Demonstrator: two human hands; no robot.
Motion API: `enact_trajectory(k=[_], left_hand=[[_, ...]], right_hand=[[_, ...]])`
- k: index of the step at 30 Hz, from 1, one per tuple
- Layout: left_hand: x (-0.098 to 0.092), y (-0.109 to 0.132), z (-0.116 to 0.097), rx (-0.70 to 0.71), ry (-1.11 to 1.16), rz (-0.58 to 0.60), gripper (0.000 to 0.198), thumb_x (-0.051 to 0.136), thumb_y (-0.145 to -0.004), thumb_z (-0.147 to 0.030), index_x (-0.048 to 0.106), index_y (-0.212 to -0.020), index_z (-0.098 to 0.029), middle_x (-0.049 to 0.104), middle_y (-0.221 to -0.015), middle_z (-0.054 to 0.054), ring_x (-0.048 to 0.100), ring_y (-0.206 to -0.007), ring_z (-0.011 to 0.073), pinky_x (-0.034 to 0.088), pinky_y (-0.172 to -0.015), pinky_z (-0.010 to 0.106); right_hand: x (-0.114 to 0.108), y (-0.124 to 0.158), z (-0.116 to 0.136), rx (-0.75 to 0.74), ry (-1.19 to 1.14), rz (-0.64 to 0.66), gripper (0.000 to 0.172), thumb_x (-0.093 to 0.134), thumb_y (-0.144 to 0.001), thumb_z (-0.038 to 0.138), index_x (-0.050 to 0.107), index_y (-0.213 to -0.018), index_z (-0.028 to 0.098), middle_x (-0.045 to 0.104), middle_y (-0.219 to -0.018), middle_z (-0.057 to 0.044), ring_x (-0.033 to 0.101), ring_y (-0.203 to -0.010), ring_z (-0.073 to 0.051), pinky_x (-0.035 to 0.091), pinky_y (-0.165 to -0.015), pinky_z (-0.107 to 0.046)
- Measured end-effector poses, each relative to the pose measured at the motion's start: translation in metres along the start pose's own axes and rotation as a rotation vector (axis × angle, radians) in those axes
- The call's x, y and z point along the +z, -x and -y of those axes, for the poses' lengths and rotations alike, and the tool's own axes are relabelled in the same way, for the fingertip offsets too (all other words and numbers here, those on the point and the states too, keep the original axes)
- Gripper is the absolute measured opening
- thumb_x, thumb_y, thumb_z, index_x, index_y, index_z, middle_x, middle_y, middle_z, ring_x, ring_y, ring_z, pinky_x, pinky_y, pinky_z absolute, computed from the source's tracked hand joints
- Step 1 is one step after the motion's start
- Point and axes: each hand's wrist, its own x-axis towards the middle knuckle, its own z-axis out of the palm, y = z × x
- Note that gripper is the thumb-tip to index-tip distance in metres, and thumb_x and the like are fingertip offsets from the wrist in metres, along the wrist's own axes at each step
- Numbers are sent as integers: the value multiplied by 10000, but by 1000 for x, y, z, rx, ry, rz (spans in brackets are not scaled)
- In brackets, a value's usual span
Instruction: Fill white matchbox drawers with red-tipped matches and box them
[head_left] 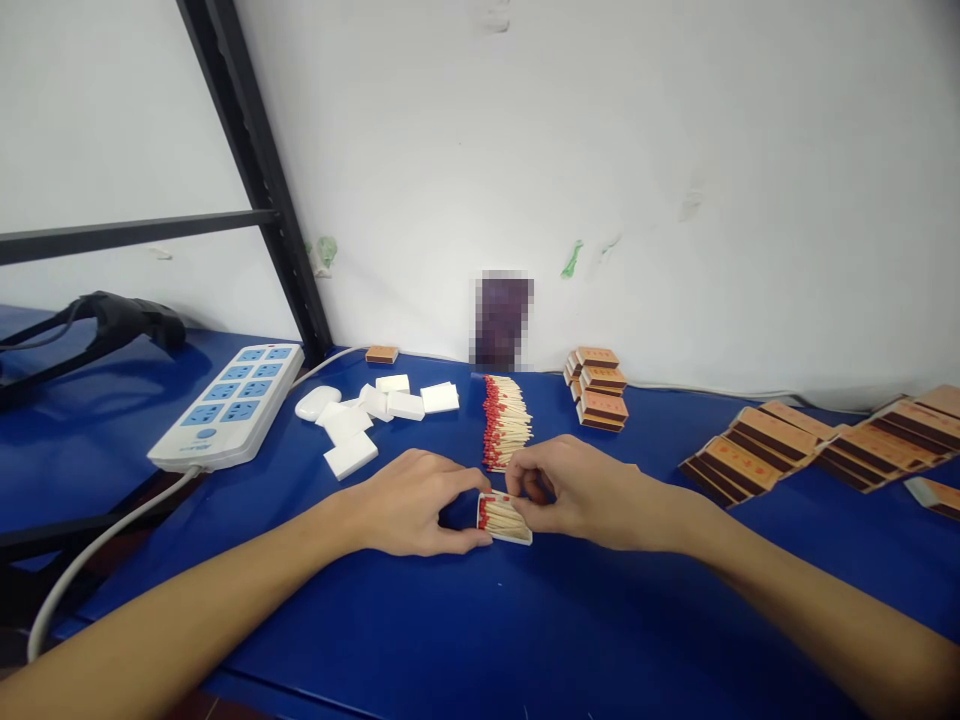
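Note:
A small white matchbox tray [504,519] filled with red-tipped matches lies on the blue table [480,630]. My left hand [416,502] grips the tray's left end between thumb and fingers. My right hand [577,490] is curled over the tray's right end, fingertips pinched on the matches in it. Just behind the hands lies a loose pile of matches [506,420], heads to the left.
Several empty white trays [375,415] lie at the back left, beside a white power strip [229,405]. Orange matchbox sleeves are stacked [598,388] behind the pile, with rows of more sleeves [817,445] at the right. A black frame post [255,170] rises at the left.

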Motion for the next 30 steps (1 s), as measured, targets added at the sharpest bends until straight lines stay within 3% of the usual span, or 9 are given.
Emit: enact_trajectory(k=[9, 14, 19, 23, 30], left_hand=[[2, -1, 0, -16, -7, -26, 354, 599, -848, -494, 612, -1001, -176, 572, -670, -25, 519, -573, 130, 344, -540, 238], [1, -1, -1, -19, -13, -23, 361, 602, -840, -499, 622, -997, -175, 577, -673, -18, 530, -583, 136, 357, -556, 240], [1, 0, -1, -26, -15, -21, 338, 616, -833, -476, 625, -981, -172, 576, -670, -18, 531, -581, 136, 364, -561, 240], [1, 0, 0, -24, -20, -21, 359, 608, -837, -502, 624, -994, -180, 571, -670, -25, 529, -583, 133, 360, -556, 241], [1, 0, 1, -21, -27, -27, 374, 591, -848, -521, 618, -997, -178, 556, -649, -31, 522, -568, 130, 342, -541, 243]], right_hand=[[9, 2, 9, 147, -47, 60, 75, 566, -758, 198, 627, -716, 206, 598, -629, 45, 493, -555, -84, 350, -500, -206], [8, 2, 13, 147, -2, 83, 149, 564, -820, 256, 650, -710, 205, 602, -626, 30, 484, -552, -93, 332, -513, -230], [17, 3, 10, 58, 82, -12, 187, 576, -864, 311, 632, -718, 208, 625, -713, 10, 512, -642, -119, 334, -564, -252], [18, 2, 10, 82, 105, -5, 220, 568, -888, 339, 625, -724, 205, 620, -740, 3, 524, -672, -132, 353, -585, -264], [10, 10, 8, 94, -12, 12, 128, 526, -885, 251, 649, -898, 216, 632, -875, -30, 569, -791, -161, 430, -669, -278]])
